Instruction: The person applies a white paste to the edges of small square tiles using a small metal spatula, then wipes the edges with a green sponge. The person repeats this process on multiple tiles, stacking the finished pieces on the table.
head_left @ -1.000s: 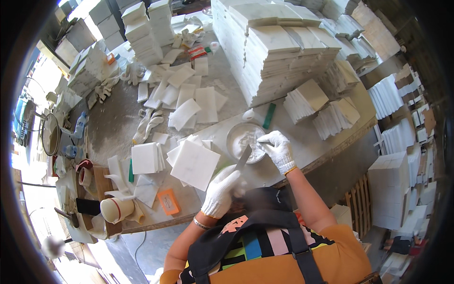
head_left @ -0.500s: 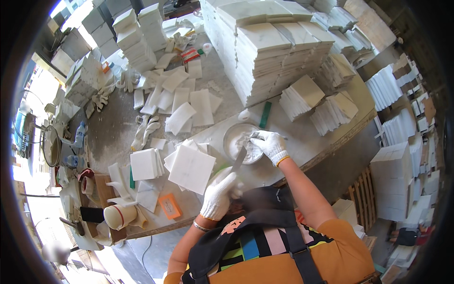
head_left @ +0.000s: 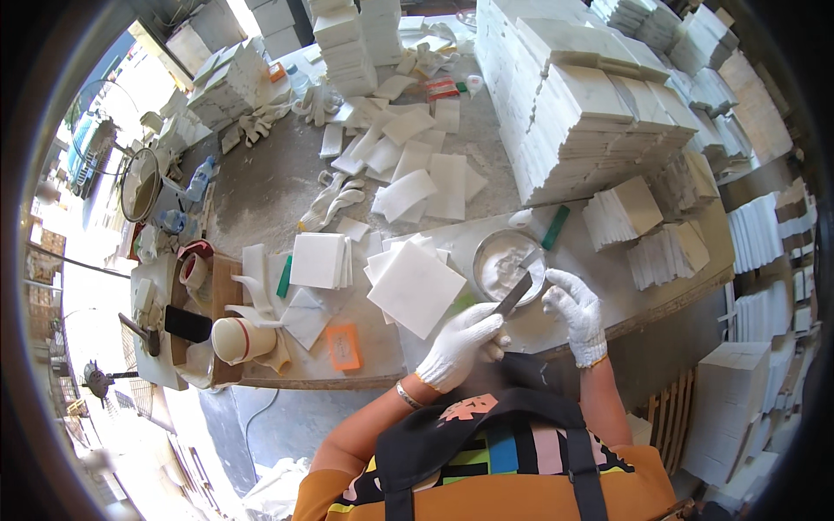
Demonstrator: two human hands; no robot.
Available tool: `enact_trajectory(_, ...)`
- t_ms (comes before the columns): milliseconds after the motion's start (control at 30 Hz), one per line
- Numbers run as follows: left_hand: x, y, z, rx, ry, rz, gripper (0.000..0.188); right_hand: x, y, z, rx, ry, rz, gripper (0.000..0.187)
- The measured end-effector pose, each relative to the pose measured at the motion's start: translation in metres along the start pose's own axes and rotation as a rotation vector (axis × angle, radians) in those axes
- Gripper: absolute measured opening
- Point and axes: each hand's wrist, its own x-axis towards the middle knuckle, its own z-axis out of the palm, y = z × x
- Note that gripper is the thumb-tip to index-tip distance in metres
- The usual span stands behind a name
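Observation:
My left hand, in a white knit glove, is closed around a putty knife, whose grey blade points up and right over the near rim of a round bowl. White paste lies in the bowl, with a second flat metal blade resting in it. Just right of the bowl is my right hand, also gloved; its fingers are bent but apart, and I see nothing in them. Beyond my left hand, a square white tile lies turned atop a small stack.
More white tiles stand left, near an orange box and a cream container. Tall tile stacks rise behind the bowl. A green block lies beyond it; loose tiles and gloves cover the back.
My right hand has drawn back from inside the bowl and let go of the blade there. My left hand with the putty knife stays at the bowl's near side. The whole view has shifted.

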Motion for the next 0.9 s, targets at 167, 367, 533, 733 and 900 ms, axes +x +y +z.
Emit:
enact_trajectory(167,-0.004,-0.002,0.008,0.100,-0.031,-0.004,0.036,-0.021,0.000,0.034,0.018,-0.254,0.026,0.047)
enact_trajectory(367,-0.019,0.009,0.012,0.469,-0.083,0.081,0.040,-0.025,-0.021,0.050,0.208,-0.163,-0.041,0.027)
enact_trajectory(533,-0.050,0.054,0.015,1.208,0.139,0.681,0.045,-0.009,-0.030,0.027,0.324,-0.047,-0.156,0.028)
enact_trajectory(733,-0.010,0.067,-0.029,1.770,0.663,0.803,0.068,-0.024,-0.019,0.022,0.218,-0.057,-0.148,0.028)
enact_trajectory(900,-0.013,0.050,-0.021,1.851,0.449,0.827,0.071,-0.036,-0.008,0.024,0.231,-0.088,-0.076,0.027)
